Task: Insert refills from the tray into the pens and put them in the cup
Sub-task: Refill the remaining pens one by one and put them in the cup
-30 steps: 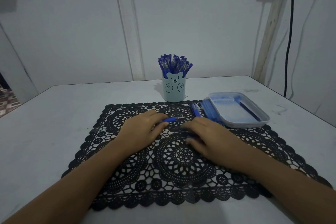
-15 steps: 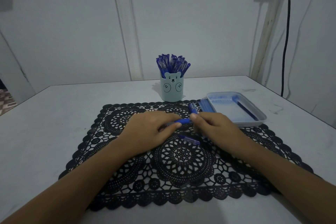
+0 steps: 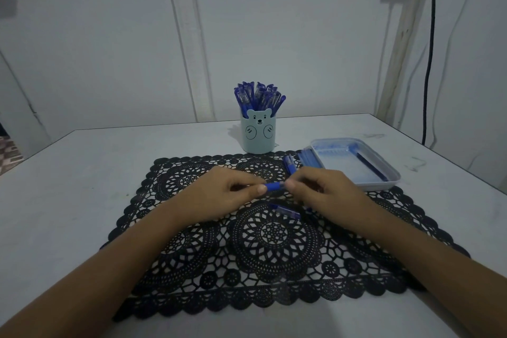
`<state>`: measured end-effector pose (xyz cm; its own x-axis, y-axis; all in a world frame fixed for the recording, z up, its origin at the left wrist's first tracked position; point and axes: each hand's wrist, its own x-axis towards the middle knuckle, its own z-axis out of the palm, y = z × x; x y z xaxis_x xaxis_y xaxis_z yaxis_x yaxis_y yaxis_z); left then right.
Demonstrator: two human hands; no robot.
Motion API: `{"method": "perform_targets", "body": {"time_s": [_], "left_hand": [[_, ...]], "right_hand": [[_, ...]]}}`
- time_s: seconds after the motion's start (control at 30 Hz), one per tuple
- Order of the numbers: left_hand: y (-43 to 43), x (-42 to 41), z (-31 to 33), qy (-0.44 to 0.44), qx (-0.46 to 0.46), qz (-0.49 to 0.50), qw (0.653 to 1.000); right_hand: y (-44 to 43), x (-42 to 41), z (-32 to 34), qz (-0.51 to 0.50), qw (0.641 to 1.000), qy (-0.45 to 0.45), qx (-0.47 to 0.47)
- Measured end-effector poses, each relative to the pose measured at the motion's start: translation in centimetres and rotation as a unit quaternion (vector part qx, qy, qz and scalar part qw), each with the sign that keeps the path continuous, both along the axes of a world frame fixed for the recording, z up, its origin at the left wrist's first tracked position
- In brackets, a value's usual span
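Centrally, item one: a blue plastic pen (image 3: 273, 186), held level just above the black lace-pattern placemat (image 3: 274, 250), between both hands and well in front of the pale blue bear-faced cup (image 3: 258, 134). Its left end is pinched by the curled fingertips of the left hand (image 3: 219, 195); its right end is pinched likewise by the right hand (image 3: 326, 195). This opposed grip is judged suited to pushing or twisting parts together along one axis, so the refill-fitting step is taken to be in hand. Only a short blue section is seen between the fingertips. Whether a refill is inside, or whether the pen is in one piece, cannot be told.

Item two: a short clear-and-blue pen part (image 3: 285, 211), laid on the placemat just below the hands, probably kept within reach. Cap or barrel cannot be made out.

Item three: further blue pens (image 3: 289, 164) and a blurred blue stack (image 3: 308, 158), laid beside the pale rectangular plastic tray (image 3: 392, 174). One dark slim refill (image 3: 371, 170) is seen in the tray.

Item four: the cup, set upright on the white worktop (image 3: 68, 186) behind the placemat, and crowded with blue capped pens (image 3: 258, 96).
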<state>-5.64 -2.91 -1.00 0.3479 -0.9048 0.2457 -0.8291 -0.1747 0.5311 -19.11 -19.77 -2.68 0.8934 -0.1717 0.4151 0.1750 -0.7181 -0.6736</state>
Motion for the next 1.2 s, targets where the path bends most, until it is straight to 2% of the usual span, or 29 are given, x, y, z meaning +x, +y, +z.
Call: {"method": "perform_targets", "body": {"time_s": [0.13, 0.27, 0.4, 0.5, 0.63, 0.8, 0.93, 1.03, 1.1, 1.2], "left_hand": [[-0.1, 0.5, -0.9, -0.066, -0.018, 0.019, 0.997], [0.0, 0.6, -1.5, -0.126, -0.029, 0.027, 0.991], [0.0, 0.5, -1.7, -0.144, -0.029, 0.015, 0.989], [0.1, 0.6, -1.7, -0.133, -0.040, 0.018, 0.990], [0.0, 0.6, -1.6, -0.129, -0.046, 0.013, 0.990], [0.0, 0.8, -1.5, -0.123, -0.048, 0.017, 0.991], [0.0, 0.8, -1.6, -0.131, -0.052, 0.014, 0.990], [0.0, 0.8, -1.8, -0.128, -0.044, 0.014, 0.991], [-0.1, 0.9, -1.9, -0.114, -0.034, 0.013, 0.993], [0.0, 1.2, -1.9, -0.046, -0.018, 0.030, 0.998]], "right_hand": [[0.0, 0.2, 0.0, -0.017, 0.999, 0.014, -0.044], [0.3, 0.1, -0.1, -0.015, 1.000, 0.009, -0.018], [0.2, 0.3, 0.0, -0.044, 0.998, 0.012, -0.037], [0.0, 0.3, -0.2, 0.016, 1.000, 0.021, -0.001], [0.5, 0.2, 0.0, -0.004, 1.000, 0.000, 0.022], [0.6, 0.2, 0.0, 0.002, 1.000, 0.006, -0.019], [0.9, 0.2, 0.0, -0.026, 0.999, 0.014, 0.034], [0.8, 0.3, 0.1, -0.047, 0.999, 0.003, -0.024], [0.8, 0.3, 0.2, -0.043, 0.999, 0.004, -0.029], [0.7, 0.2, 0.1, -0.038, 0.999, -0.011, -0.020]]}}
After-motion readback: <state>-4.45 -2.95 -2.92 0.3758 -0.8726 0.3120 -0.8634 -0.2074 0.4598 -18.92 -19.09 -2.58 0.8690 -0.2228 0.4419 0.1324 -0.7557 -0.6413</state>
